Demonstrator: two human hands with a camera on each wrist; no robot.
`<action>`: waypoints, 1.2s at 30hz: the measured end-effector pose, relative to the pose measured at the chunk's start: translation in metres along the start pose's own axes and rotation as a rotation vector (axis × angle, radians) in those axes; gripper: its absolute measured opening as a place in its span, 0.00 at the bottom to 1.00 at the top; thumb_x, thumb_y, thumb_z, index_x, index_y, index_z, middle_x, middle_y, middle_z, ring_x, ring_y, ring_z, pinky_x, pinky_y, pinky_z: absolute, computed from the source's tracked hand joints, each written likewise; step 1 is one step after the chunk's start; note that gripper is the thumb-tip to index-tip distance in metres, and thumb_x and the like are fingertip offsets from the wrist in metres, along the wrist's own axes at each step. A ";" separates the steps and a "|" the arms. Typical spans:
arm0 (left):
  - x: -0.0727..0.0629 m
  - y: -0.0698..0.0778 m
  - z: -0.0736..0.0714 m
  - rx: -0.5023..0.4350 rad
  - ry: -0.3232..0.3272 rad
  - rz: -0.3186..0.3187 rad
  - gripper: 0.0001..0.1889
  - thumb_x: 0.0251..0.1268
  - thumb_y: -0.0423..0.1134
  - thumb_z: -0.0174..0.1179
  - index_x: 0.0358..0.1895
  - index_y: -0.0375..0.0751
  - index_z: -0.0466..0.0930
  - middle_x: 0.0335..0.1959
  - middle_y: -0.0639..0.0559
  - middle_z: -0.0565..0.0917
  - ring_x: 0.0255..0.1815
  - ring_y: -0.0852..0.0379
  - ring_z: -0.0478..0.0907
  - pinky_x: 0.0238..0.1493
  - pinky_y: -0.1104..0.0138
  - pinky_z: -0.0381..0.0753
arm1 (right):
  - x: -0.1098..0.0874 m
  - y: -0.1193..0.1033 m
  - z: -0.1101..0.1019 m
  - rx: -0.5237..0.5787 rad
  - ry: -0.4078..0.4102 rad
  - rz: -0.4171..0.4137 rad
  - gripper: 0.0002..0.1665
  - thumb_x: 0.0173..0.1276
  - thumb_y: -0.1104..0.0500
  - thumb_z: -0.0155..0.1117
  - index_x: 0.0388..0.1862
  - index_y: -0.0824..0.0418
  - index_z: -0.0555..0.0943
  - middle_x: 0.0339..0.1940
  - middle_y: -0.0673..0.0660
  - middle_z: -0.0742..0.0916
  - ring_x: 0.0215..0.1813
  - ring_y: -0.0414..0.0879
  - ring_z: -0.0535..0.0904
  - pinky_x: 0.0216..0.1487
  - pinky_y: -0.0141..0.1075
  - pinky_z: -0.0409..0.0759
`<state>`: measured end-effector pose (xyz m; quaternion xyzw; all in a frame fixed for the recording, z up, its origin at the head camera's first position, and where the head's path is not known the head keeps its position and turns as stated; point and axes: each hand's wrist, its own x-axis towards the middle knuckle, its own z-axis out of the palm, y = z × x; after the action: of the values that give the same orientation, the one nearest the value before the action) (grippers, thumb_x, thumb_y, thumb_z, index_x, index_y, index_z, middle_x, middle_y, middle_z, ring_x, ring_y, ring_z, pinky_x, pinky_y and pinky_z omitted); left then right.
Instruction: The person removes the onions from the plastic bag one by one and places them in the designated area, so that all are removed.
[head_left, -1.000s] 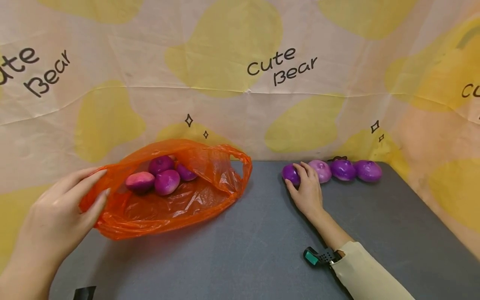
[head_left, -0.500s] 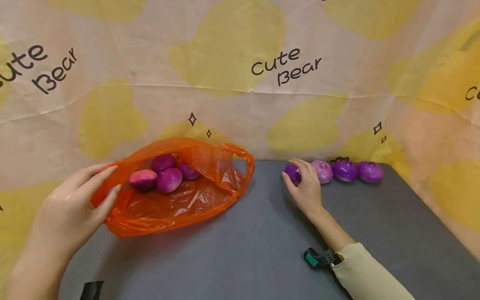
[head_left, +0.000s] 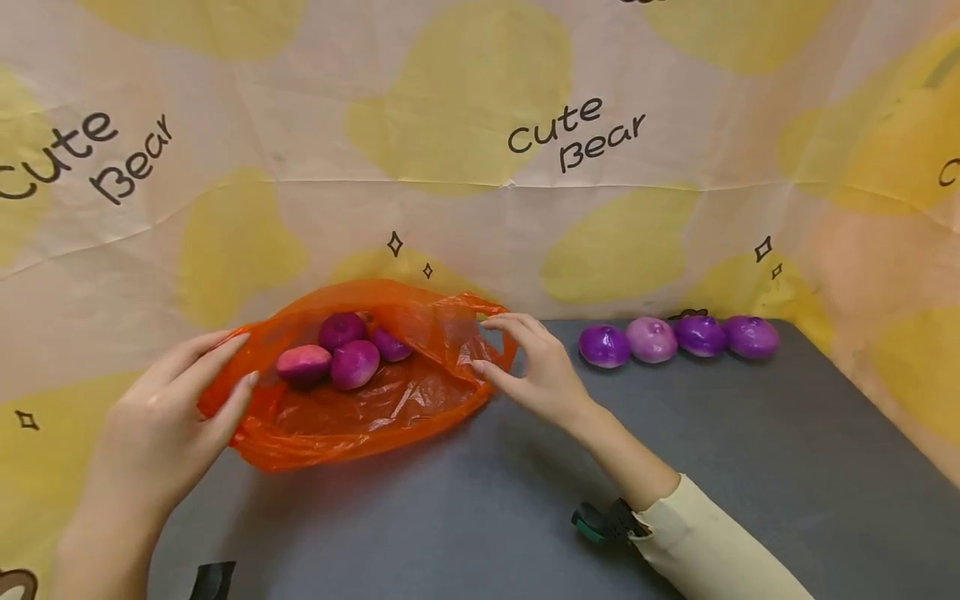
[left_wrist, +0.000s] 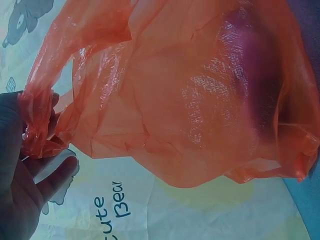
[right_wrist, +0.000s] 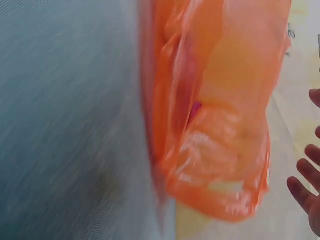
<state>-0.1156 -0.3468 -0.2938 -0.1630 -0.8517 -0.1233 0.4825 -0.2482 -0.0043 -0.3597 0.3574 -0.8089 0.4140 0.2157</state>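
In the head view an orange plastic bag (head_left: 360, 433) lies with its mouth facing me. Inside it are several purple onions (head_left: 355, 365), one of them pinker on top. My left hand (head_left: 168, 408) grips the bag's left edge between fingers and thumb; in the left wrist view a handle loop (left_wrist: 42, 120) is gathered in that hand. Beside the bag's right handle hovers my right hand (head_left: 543, 367), fingers apart and holding nothing. The right wrist view has its spread fingers (right_wrist: 310, 172) away from the bag. Through the film one onion (left_wrist: 257, 80) shows as a dark purple shape.
Along the back of the grey table (head_left: 720, 467) sits a row of several more purple onions (head_left: 603, 346), right of the bag. A patterned cloth (head_left: 465, 108) hangs behind. A black strip (head_left: 213, 581) lies at the front left.
My right hand has let go of the leftmost onion in the row, which stays there, and moved left to the bag's right handle. My left hand still holds the bag.
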 end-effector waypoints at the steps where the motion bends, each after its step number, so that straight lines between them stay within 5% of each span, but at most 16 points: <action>1: 0.000 0.001 0.000 0.002 -0.006 0.001 0.35 0.75 0.64 0.47 0.55 0.33 0.85 0.49 0.35 0.86 0.48 0.36 0.80 0.69 0.90 0.56 | 0.004 -0.003 0.003 0.005 -0.018 -0.005 0.26 0.64 0.51 0.74 0.60 0.55 0.81 0.59 0.52 0.85 0.62 0.46 0.79 0.65 0.45 0.79; 11: -0.001 0.002 0.002 -0.004 -0.015 -0.011 0.35 0.75 0.65 0.46 0.55 0.33 0.85 0.50 0.35 0.86 0.48 0.36 0.80 0.68 0.90 0.55 | 0.039 -0.028 0.044 -0.006 -0.326 -0.005 0.35 0.68 0.44 0.69 0.72 0.53 0.73 0.70 0.51 0.80 0.72 0.47 0.76 0.71 0.45 0.76; 22: 0.002 0.003 0.005 -0.012 -0.027 0.010 0.36 0.76 0.64 0.45 0.54 0.31 0.84 0.49 0.33 0.85 0.48 0.37 0.79 0.69 0.90 0.55 | 0.053 -0.033 0.089 -0.224 -0.569 0.005 0.37 0.69 0.40 0.66 0.74 0.49 0.71 0.73 0.51 0.75 0.74 0.46 0.71 0.69 0.41 0.78; 28: 0.000 -0.001 0.008 -0.018 0.004 -0.013 0.39 0.74 0.68 0.44 0.53 0.32 0.85 0.49 0.33 0.86 0.48 0.36 0.80 0.70 0.89 0.55 | 0.062 -0.036 0.108 -0.336 -0.617 0.008 0.41 0.68 0.36 0.65 0.76 0.44 0.68 0.76 0.51 0.72 0.75 0.47 0.69 0.70 0.40 0.76; 36: 0.001 0.003 0.007 -0.014 -0.002 -0.013 0.40 0.74 0.69 0.43 0.52 0.32 0.86 0.48 0.34 0.86 0.47 0.35 0.81 0.68 0.91 0.53 | 0.079 -0.043 0.125 -0.339 -0.631 0.059 0.42 0.65 0.34 0.66 0.75 0.43 0.69 0.75 0.51 0.73 0.72 0.48 0.71 0.69 0.42 0.77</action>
<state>-0.1197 -0.3412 -0.2965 -0.1610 -0.8524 -0.1321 0.4795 -0.2736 -0.1562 -0.3573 0.4034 -0.9028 0.1491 -0.0007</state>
